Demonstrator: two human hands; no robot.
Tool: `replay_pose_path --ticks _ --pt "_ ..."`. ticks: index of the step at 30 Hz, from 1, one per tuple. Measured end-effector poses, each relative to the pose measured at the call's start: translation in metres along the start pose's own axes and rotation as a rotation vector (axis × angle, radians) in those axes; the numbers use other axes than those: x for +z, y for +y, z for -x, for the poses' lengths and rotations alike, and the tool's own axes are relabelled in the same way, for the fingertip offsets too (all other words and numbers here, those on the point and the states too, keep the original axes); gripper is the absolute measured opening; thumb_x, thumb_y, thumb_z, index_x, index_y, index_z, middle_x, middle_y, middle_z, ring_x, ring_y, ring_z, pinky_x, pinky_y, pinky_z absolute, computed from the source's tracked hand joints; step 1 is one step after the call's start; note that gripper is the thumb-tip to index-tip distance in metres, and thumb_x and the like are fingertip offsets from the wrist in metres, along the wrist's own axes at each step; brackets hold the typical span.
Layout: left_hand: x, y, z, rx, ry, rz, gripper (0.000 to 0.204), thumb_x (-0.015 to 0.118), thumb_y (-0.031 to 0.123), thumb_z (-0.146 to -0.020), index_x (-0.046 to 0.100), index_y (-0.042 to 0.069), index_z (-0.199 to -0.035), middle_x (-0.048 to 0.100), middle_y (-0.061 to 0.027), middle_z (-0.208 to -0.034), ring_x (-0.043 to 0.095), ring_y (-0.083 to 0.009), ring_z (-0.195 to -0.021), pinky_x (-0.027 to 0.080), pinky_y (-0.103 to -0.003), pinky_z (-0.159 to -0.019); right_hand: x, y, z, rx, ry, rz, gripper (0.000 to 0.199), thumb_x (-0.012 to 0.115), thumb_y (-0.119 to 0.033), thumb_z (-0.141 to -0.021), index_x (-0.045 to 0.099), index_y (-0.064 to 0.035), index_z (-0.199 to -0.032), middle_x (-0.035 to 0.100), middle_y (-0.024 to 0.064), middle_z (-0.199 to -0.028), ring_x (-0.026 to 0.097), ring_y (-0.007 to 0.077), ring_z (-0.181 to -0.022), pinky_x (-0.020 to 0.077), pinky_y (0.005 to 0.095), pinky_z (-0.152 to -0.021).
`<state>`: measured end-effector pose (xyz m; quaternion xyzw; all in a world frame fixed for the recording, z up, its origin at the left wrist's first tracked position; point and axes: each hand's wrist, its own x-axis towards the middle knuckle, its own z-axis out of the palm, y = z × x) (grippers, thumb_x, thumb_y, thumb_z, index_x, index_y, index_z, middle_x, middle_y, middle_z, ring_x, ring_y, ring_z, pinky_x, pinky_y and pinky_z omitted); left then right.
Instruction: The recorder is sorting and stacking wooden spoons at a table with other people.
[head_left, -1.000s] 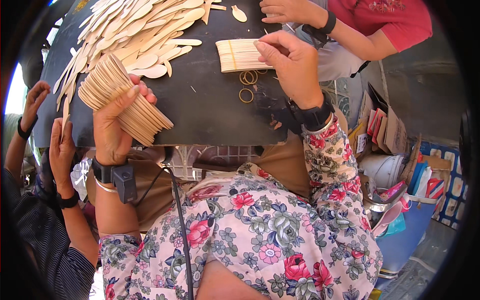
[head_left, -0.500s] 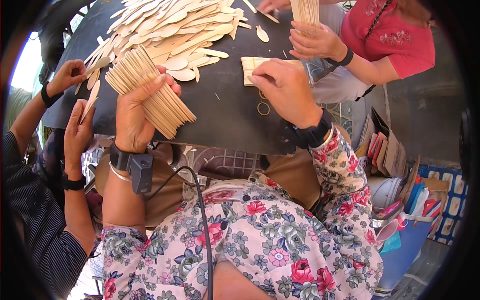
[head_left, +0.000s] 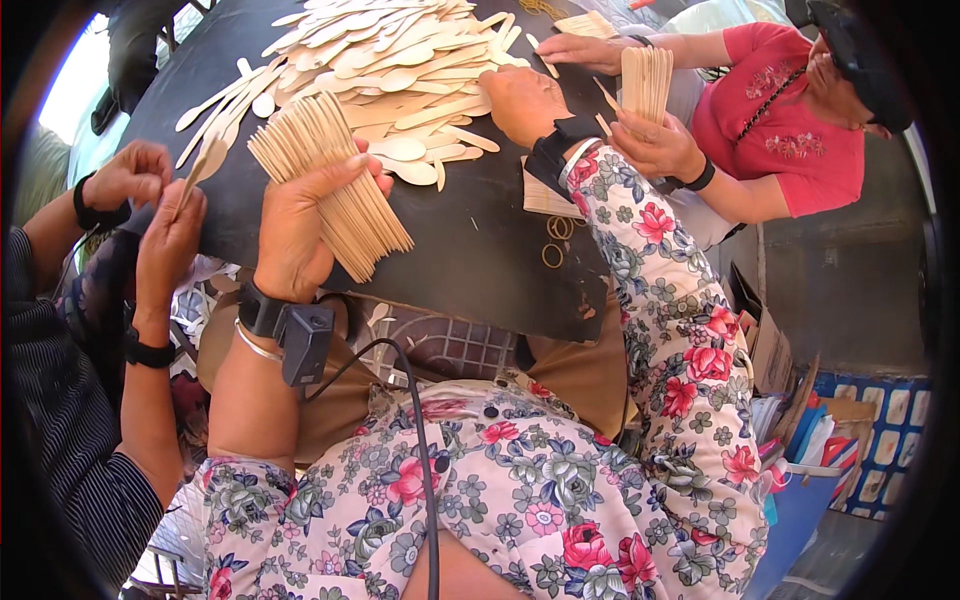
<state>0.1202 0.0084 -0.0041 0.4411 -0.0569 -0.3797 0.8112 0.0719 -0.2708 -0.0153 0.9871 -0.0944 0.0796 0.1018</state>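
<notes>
My left hand [head_left: 300,220] is closed round a thick stack of wooden spoons [head_left: 330,185], held tilted above the near edge of the dark table [head_left: 460,260]. At the right edge of a large heap of loose wooden spoons [head_left: 390,60] is my right hand [head_left: 525,105], back upward. Its fingertips are bent down and hidden, so any spoon in them cannot be made out. Partly under my right forearm lies a flat wooden bundle [head_left: 545,195]. Several rubber bands [head_left: 553,256] rest beside it.
To the left, a person's hands [head_left: 165,225] hold wooden spoons. Across the table at right, a person in red holds an upright spoon bundle [head_left: 646,85], another bundle [head_left: 588,25] by their other hand. A blue bin [head_left: 800,510] stands at lower right; a cable [head_left: 425,450] hangs before me.
My right hand has moved from the flat bundle away to the spoon heap. The stack in my left hand stays held. The person in red has lowered their bundle; the left person's hands have come together.
</notes>
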Motion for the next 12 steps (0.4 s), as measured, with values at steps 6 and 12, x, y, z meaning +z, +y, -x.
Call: replay_pose_path --ticks 6,12 --pt "0.017 0.003 -0.001 -0.001 -0.005 -0.038 0.028 0.064 0.002 -0.084 0.056 -0.005 -0.110 0.065 -0.0124 -0.086 0.067 -0.0237 -0.076 0.056 -0.033 -0.070 0.020 0.025 -0.002 -0.064 0.250 0.118 0.010 0.057 -0.012 -0.080 0.065 -0.0097 -0.074 0.065 0.0101 -0.074 0.067 0.0276 -0.068 0.0508 0.0403 -0.055" --pt "0.020 -0.007 -0.006 0.135 -0.073 -0.141 0.043 0.067 0.000 -0.082 0.052 0.003 -0.122 0.063 -0.0139 -0.101 0.068 -0.0260 -0.081 0.058 -0.041 -0.073 -0.041 0.027 -0.009 0.035 -0.049 0.028 0.013 0.058 -0.008 -0.077 0.070 -0.0065 -0.081 0.068 0.0225 -0.087 0.068 0.0375 -0.089 0.0546 0.0464 -0.077"
